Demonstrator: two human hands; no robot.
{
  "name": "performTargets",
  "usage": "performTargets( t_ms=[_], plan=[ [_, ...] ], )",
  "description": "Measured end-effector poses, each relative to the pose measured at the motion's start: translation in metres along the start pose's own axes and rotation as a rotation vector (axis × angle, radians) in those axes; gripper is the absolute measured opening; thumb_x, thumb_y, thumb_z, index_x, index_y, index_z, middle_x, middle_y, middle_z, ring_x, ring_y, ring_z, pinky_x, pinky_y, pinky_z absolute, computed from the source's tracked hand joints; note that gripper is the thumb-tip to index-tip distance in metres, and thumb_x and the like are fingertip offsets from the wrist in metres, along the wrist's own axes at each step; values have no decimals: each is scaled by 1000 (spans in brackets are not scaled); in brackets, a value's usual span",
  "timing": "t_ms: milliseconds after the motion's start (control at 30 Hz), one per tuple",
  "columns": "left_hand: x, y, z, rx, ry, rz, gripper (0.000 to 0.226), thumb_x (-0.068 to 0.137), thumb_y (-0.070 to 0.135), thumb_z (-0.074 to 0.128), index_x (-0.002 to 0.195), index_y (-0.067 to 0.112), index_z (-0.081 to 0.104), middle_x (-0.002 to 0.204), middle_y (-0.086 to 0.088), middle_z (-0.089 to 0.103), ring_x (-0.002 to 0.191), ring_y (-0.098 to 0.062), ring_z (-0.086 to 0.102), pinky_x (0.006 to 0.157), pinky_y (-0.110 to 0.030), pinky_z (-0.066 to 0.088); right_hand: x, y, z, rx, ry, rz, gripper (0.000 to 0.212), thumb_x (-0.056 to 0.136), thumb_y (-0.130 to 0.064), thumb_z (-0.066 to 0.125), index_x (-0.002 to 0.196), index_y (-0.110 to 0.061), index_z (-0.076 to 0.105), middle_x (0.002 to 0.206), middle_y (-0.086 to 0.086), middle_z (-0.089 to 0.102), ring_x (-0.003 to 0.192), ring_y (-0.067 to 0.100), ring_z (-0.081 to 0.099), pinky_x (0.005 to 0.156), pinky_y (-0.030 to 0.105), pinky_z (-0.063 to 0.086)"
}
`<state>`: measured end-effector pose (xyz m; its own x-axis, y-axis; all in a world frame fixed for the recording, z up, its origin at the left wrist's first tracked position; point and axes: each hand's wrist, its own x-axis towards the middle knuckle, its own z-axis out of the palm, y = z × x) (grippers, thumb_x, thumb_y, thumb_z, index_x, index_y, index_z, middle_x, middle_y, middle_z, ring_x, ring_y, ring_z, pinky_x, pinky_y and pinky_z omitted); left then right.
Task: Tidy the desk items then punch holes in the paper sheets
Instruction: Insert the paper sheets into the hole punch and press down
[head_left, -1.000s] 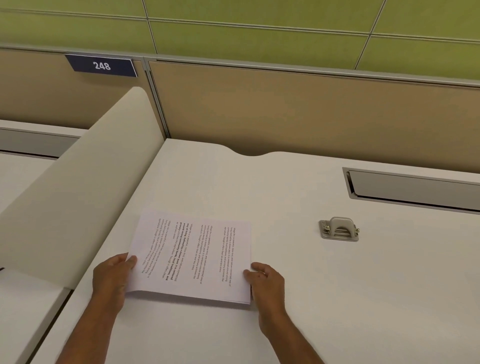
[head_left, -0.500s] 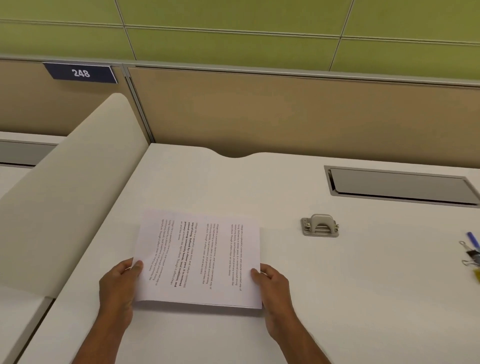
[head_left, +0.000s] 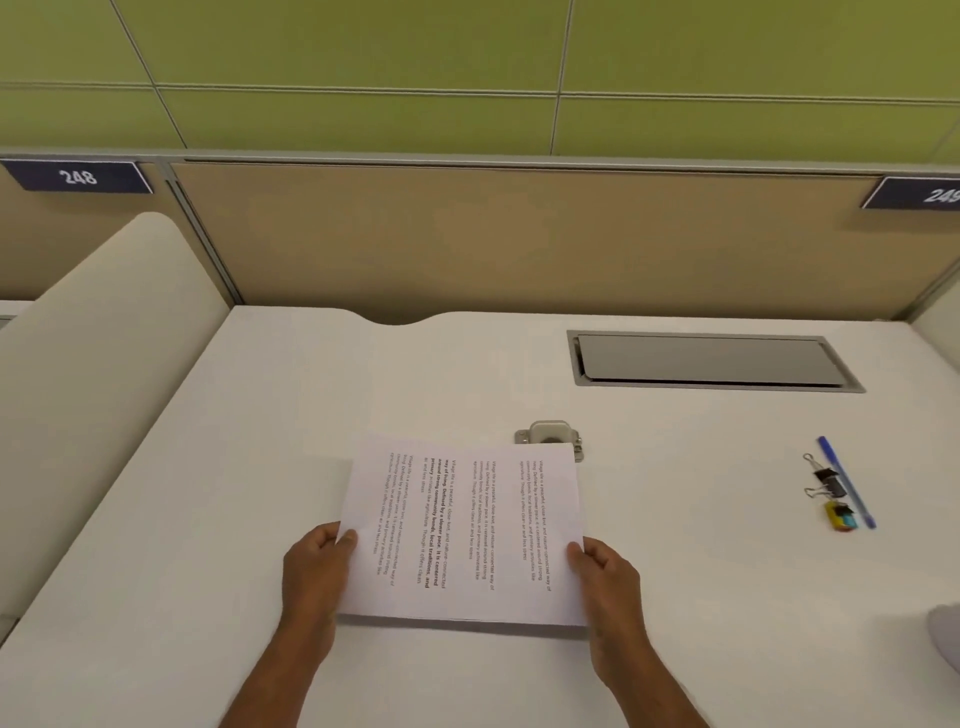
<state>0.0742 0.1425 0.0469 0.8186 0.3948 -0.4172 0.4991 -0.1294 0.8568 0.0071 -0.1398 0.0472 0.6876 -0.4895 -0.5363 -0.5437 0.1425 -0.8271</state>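
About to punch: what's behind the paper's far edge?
The hole punch, top showing. The paper stack covers its front, so whether sheets enter its slot is hidden.

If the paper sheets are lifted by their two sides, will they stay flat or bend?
Probably they sag in the middle: the paper sheets look thin, and the left hand and right hand hold only the side edges. Unclipped, they may also slide apart.

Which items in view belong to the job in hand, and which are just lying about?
In use: paper sheets, held at both sides by left hand and right hand; hole punch, partly hidden by the sheets' far edge.
Lying about: blue pen, binder clips, small coloured item, all at the right; cable hatch.
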Motion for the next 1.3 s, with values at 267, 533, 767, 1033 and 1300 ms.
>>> performTargets(
  t_ms=[267,533,767,1033,1300],
  plan=[
    [-58,0,51,54,-13,-35,13,95,8,61,91,11,73,96,-9,75,91,-31,69,81,-37,53,20,1,-70,-18,-3,-32,19,96,-12,57,85,-10,73,86,2,76,78,23,66,65,30,49],
    [-81,-1,71,41,-39,-66,14,97,8,59,91,9,71,96,-9,75,91,-30,69,75,-34,53,33,-1,-102,-16,-54,2,19,96,-10,58,84,-6,72,87,7,77,72,22,64,62,28,46],
    [-75,7,82,37,-82,-65,13,97,10,59,94,12,72,97,-5,76,87,-25,69,70,-30,51,44,-4,-107,-16,-16,-3,20,97,-12,58,82,-7,71,86,5,77,71,21,64,60,27,44],
    [-70,10,92,61,-88,-69,13,98,11,59,101,11,72,101,-5,75,90,-24,68,69,-29,50,54,-4,-110,28,-11,-2,17,94,-11,61,81,-6,72,81,3,77,65,16,63,59,26,46],
    [-66,14,100,77,-96,-72,13,97,11,59,101,10,72,102,-7,75,92,-27,68,74,-31,51,62,-4,-112,42,10,-6,16,94,-11,62,84,-5,73,83,4,77,68,19,63,62,28,47]
  ],
)
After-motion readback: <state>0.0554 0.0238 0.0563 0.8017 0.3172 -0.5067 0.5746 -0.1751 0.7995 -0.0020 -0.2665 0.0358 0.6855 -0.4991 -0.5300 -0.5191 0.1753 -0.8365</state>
